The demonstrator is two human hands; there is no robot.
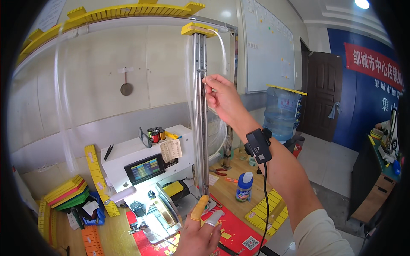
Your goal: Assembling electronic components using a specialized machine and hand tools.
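My right hand (220,91) is raised beside the upper half of an upright metal rail (200,128), thumb and forefinger pinched together. Whatever lies in that pinch is too fine to make out. Low down, by the foot of the rail, is my left hand (200,237), its forefinger in a yellow finger cot (199,208) and another finger in a whitish one (214,217). Those fingers stretch toward the rail's base; the thumb is hidden. A yellow block (197,29) caps the rail, with pale strands hanging from it. A red mat (237,232) lies under my left hand.
Left of the rail stands a white machine (113,158) with a screen (145,169) and a lit metal wheel. Thread spools (156,135) sit on top. Right of the rail are a blue bottle (244,186), red pliers (218,172) and a yellow slotted board (269,211). A cable hangs from my right wrist.
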